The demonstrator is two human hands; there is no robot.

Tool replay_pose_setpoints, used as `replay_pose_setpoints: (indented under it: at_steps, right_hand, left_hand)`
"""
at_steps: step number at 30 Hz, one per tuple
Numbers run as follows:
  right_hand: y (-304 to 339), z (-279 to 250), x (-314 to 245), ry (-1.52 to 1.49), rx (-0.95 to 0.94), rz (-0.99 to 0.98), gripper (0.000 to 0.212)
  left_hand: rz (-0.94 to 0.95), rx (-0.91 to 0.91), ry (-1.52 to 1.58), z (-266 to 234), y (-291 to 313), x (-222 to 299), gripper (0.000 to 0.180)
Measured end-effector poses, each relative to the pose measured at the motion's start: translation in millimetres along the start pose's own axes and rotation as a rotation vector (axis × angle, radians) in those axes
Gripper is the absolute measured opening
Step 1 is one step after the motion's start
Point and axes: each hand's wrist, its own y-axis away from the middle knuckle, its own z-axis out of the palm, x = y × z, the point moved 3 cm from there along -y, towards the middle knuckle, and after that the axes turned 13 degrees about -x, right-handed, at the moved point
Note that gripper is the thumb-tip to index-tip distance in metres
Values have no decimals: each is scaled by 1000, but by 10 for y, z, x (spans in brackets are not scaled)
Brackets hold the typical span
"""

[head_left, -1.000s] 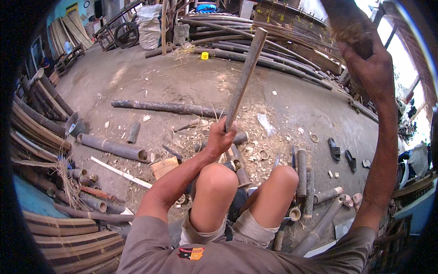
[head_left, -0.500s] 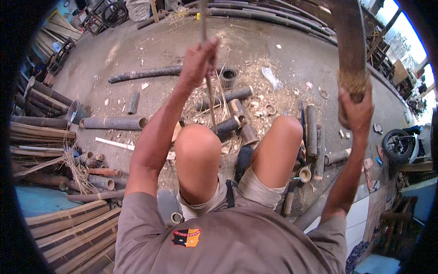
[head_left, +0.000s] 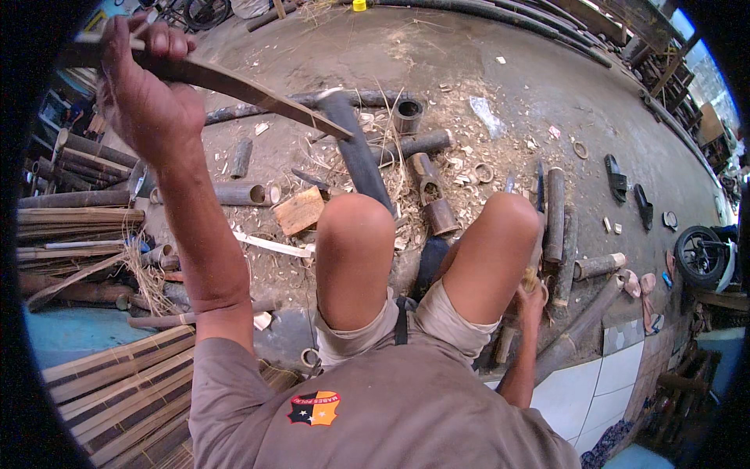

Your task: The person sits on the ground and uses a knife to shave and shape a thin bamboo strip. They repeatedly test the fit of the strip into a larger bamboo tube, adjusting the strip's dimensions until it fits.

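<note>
At the upper left, my left hand [head_left: 152,98] is closed around a long split bamboo strip [head_left: 258,95], raised and slanting down to the right. The strip's far end overlaps a dark bamboo piece [head_left: 355,156] beyond my left knee; whether they touch I cannot tell. My right hand [head_left: 531,301] is low beside my right knee, its fingers curled around a tan, fibrous-looking handle [head_left: 530,278]. The blade of that tool is mostly hidden by the knee. Between and beyond my knees lie a notched bamboo tube [head_left: 426,180] and a wooden block [head_left: 298,211].
Wood shavings [head_left: 461,148] litter the floor. Bamboo tubes [head_left: 554,215] lie to the right, near dark sandals [head_left: 616,178] and a motorcycle wheel [head_left: 701,256]. Stacked bamboo strips [head_left: 78,227] and a slatted bamboo panel [head_left: 117,375] are on the left.
My left hand has swung up and left with the bamboo strip, which now slants sideways. My right hand has dropped from the upper right to beside my knee, bringing the broad-bladed tool down.
</note>
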Motion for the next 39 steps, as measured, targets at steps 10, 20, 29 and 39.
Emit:
replay_pose_setpoints:
  at_steps: [10,20,29,39]
  right_hand:
    - [60,279,31,355,-91,222,78]
    - [6,282,393,391,-128,25,67]
    - [-124,266,265,410,-131,70,66]
    - [-296,355,257,461,-170,47,65]
  left_hand:
    - [27,-72,-377,144,327,-335,25]
    - [-105,47,-223,-397,947,-1009,37]
    - [-116,77,-212,-643,987,-905,42]
    - [-106,76,-470,-1251,983,-1022,39]
